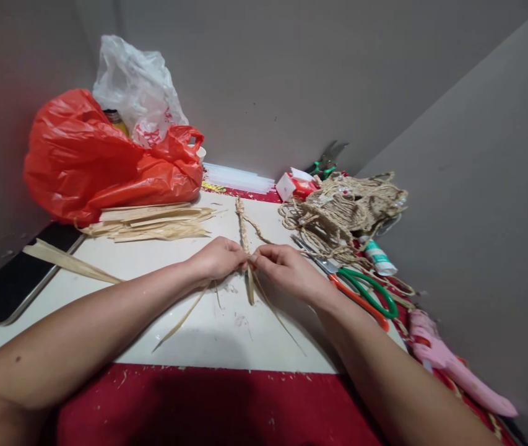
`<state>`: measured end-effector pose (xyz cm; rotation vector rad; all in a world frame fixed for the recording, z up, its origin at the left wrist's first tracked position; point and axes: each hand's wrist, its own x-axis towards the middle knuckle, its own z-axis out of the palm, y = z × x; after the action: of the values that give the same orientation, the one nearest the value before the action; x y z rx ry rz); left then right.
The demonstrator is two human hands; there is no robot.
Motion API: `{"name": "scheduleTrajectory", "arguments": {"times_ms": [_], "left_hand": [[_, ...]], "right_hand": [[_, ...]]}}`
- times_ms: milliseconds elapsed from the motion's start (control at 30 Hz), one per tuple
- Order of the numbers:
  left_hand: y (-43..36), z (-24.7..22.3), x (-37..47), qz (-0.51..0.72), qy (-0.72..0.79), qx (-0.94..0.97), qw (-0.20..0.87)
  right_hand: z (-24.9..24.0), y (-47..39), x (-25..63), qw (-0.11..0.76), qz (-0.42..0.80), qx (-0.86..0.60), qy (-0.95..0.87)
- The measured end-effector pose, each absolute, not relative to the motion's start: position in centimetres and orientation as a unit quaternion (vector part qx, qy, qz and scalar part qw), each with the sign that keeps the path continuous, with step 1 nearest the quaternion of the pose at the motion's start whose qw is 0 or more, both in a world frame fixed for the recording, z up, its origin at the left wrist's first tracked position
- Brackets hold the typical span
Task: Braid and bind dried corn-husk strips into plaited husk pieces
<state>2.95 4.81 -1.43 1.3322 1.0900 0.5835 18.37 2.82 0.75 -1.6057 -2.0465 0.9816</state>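
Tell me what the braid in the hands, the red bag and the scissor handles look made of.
Braid: dried straw or leaf strips, pale tan, matte, fibrous; both hands pinch it.
Red bag: thin plastic film, glossy and crinkled.
Scissor handles: probably smooth moulded plastic, one green, one orange.

Pale straw-tan braid (244, 230) at the middle, over a cream board (199, 322) on a red worktop (199, 402). Far left, red bag (87, 158) beneath a translucent white bag (138, 87); tan leaf strips (152, 223) just before them. Right, beige twine (342, 214), scissors (361, 291) with green and orange handles, pink glue gun (454, 365).
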Motion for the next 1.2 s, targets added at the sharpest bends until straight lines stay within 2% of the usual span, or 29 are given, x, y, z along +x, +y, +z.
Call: {"name": "scheduleTrajectory", "arguments": {"times_ms": [400,533,633,733,833,900,1000,1033,1200], "left_hand": [[4.6,-1.4,2.7,0.274,0.442,0.561,0.644],[4.6,-1.6,2.7,0.263,0.452,0.547,0.654],[4.6,-1.5,2.6,0.266,0.447,0.539,0.663],[4.6,-1.3,2.6,0.269,0.439,0.538,0.668],[4.7,-1.2,2.5,0.261,0.424,0.535,0.683],[4.8,-1.2,2.4,0.261,0.415,0.529,0.693],[5.0,-1.2,2.4,0.256,0.401,0.523,0.708],[5.0,-1.2,2.4,0.253,0.395,0.521,0.712],[5.0,-1.0,2.4,0.261,0.378,0.514,0.724]], "right_hand": [[1.2,1.0,16.7,0.186,0.414,-0.607,-0.652],[0.1,0.6,16.5,0.173,0.252,-0.604,-0.736],[-0.2,0.1,16.2,0.114,0.108,-0.607,-0.779],[0.7,-0.5,16.2,0.057,0.076,-0.585,-0.805],[2.5,-0.6,16.9,0.057,0.161,-0.529,-0.831],[3.5,-0.2,17.9,0.131,0.213,-0.53,-0.81],[3.8,1.2,19.2,0.282,0.226,-0.581,-0.73],[3.4,1.7,19.4,0.304,0.245,-0.585,-0.71],[0.4,3.1,18.8,0.251,0.479,-0.534,-0.649]]}}
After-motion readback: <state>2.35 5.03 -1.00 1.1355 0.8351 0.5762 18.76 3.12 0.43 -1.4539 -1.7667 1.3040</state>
